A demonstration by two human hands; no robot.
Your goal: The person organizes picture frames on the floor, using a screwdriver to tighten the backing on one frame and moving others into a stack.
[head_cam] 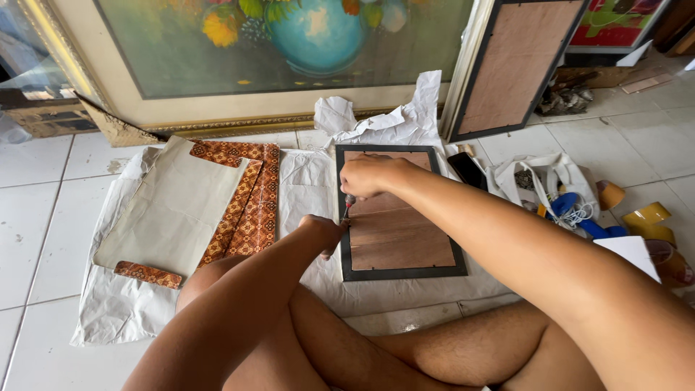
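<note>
Right hand (369,176) fisted around small tool (348,206), tip at left edge of frame (394,271). Left hand (322,233) curled, pressing frame's left rail; what fingers pinch hidden. Frame lies back-up on white paper (308,181), floor. Patterned cloth (250,199) left. Tool type unclear.

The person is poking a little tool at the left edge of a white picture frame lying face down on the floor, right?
Not quite: the head view shows the picture frame is black, not white. It does lie back-up on the floor, with the right hand holding a small tool at its left edge.
</note>
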